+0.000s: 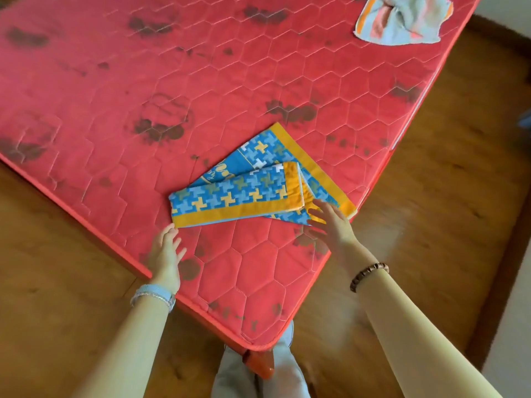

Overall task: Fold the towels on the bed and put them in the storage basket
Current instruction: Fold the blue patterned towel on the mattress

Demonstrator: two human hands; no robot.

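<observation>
Nearest, at six o'clock, the bed (258, 282) pushes a quilted red corner toward the person. At seven o'clock the left grip (166, 251) lies flat with straight fingers, just beside the blue towel (238, 193). At five o'clock the right grip (333, 222) is spread, fingertips over the orange border, pinching nothing. That thin, pinwheel-printed cloth lies partly folded, its layers askew. Far off at one o'clock a pale towel (402, 18) sits crumpled, not yet folded. No basket shows, so I judge the task is early.
</observation>
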